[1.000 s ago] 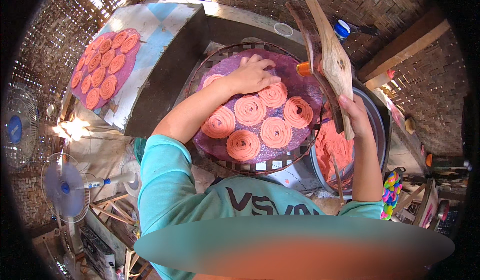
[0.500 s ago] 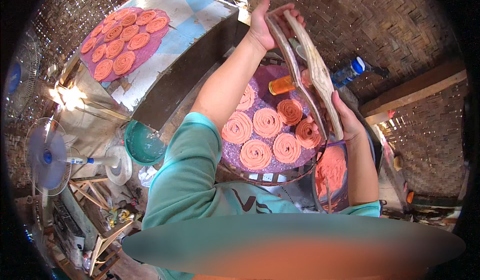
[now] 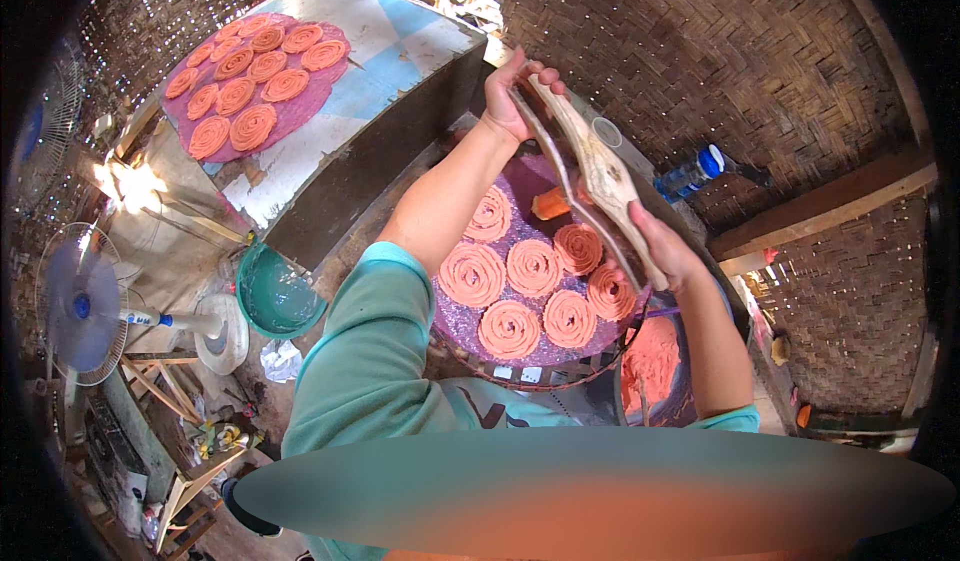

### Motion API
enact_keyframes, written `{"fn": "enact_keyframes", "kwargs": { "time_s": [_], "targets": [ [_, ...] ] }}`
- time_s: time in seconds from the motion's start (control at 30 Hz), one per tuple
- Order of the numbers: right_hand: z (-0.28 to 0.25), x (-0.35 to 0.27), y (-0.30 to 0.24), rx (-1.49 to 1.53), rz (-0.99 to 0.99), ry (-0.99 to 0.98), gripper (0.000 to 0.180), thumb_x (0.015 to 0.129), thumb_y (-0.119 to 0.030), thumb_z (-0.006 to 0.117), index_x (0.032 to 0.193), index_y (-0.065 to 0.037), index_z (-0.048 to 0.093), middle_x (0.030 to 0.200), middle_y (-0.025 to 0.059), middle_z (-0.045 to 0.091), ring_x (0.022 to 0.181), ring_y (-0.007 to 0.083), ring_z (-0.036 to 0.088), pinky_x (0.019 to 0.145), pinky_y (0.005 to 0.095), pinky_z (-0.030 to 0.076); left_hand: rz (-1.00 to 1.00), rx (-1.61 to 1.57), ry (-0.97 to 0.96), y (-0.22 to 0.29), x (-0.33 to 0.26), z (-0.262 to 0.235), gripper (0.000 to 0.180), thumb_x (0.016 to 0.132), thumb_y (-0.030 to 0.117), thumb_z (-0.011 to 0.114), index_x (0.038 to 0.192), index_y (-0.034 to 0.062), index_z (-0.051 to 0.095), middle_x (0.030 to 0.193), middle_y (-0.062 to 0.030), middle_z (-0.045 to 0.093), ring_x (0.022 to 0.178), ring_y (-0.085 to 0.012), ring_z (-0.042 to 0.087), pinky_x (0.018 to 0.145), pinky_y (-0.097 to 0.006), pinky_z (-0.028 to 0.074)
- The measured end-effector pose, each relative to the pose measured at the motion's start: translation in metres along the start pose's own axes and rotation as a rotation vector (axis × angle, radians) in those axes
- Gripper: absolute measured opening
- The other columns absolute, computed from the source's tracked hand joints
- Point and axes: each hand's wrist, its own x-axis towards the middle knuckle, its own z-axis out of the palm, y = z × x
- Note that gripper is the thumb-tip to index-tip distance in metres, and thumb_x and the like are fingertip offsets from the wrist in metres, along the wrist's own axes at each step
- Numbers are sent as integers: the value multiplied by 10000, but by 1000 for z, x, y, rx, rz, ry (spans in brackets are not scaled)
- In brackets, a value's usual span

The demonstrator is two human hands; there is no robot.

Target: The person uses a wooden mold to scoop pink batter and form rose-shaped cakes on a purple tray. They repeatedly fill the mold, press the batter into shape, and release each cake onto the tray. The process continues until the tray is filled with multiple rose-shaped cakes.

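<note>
My left hand [image 3: 512, 99] is closed around the far end of a wooden hand press made of two long bars [image 3: 598, 169]. My right hand [image 3: 668, 249] grips the near end of the same press. An orange-smeared cylinder [image 3: 549, 204] sticks out from its middle, over a round purple sheet [image 3: 522, 176]. Several coiled orange dough spirals [image 3: 472, 275] lie on that sheet, beneath and left of the press. Two darker spirals [image 3: 577, 250] sit closest to it. The bars hide part of the sheet and what lies between them.
A woven tray rim [image 3: 525, 386] edges the sheet. Orange dough [image 3: 652, 361] fills a basin near my right forearm. More spirals [image 3: 285, 85] rest on a table [image 3: 375, 81] at far left. A green basin [image 3: 275, 291], a fan [image 3: 85, 306] and a blue-capped bottle [image 3: 690, 173] stand around.
Both hands have come slightly nearer to me with the press, the left one most. The two bars look closer together. The spirals on the sheet look the same.
</note>
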Motion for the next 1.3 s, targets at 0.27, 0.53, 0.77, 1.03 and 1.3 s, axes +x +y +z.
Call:
{"fn": "enact_keyframes", "kwargs": {
  "time_s": [0.27, 0.53, 0.77, 1.03, 1.3],
  "targets": [
    [20, -24, -22, -268, -155, 209, 655, 847, -621, 450, 867, 14, 611, 671, 97, 609, 540, 163, 586, 485, 280, 470, 125, 133, -47, 16, -9, 42, 231, 757, 296, 592, 595, 154, 509, 618, 8, 505, 627, -179, 520, 744, -431, 442],
    [38, -40, -42, -323, -275, 279, 573, 852, -554, 499, 778, 5, 599, 602, 40, 550, 504, 106, 503, 468, 260, 400, 159, 85, -109, 29, -10, 81, 165, 727, 207, 569, 587, 161, 494, 575, 36, 500, 549, -140, 477, 790, -410, 430],
    [17, -63, -39, -428, -275, 366, 576, 837, -533, 537, 866, 34, 633, 625, 27, 546, 528, 99, 495, 489, 263, 409, 132, 22, -179, 10, -17, 88, 182, 718, 219, 604, 587, 149, 499, 580, 4, 502, 575, -171, 508, 815, -444, 418],
    [36, -51, -53, -413, -343, 342, 560, 831, -524, 542, 770, 29, 606, 607, 38, 537, 516, 114, 495, 466, 278, 402, 155, 57, -191, 40, -18, 98, 209, 757, 211, 564, 581, 166, 459, 574, 45, 468, 551, -128, 472, 830, -445, 405],
    [27, -58, -22, -345, -306, 324, 555, 848, -507, 535, 765, 39, 591, 600, 40, 527, 500, 100, 497, 459, 247, 409, 67, 9, -120, 12, -32, 83, 199, 740, 227, 560, 567, 152, 496, 558, -18, 506, 553, -193, 484, 775, -415, 436]
  ]
}}
